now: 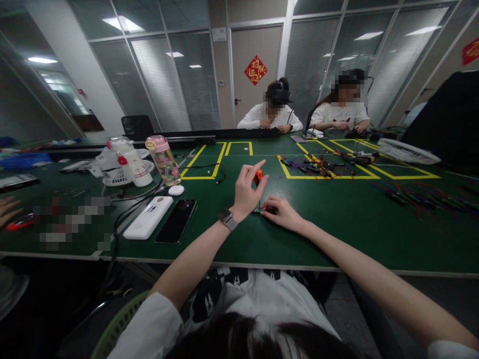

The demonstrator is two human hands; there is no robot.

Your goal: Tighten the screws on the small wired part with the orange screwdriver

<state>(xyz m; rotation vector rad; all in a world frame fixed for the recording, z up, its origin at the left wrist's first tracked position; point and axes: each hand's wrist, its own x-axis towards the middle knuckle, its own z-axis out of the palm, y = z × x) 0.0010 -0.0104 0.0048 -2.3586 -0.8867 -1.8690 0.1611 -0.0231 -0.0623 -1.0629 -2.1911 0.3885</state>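
Note:
My left hand, with a watch on its wrist, is closed around the orange and black handle of a screwdriver, index finger stretched out past it. The thin shaft points down at a small green circuit board on the table. Whether the tip touches the board I cannot tell. My right hand rests low on the table, its fingers pinched on the board's right side. Those fingers hide part of the board and something dark beside it.
Left of my hands lie a black phone, a white power bank and a white earbud case. A pink-lidded bottle stands behind. Wired boards lie at right within yellow tape. Two people sit opposite; another person's hand is far left.

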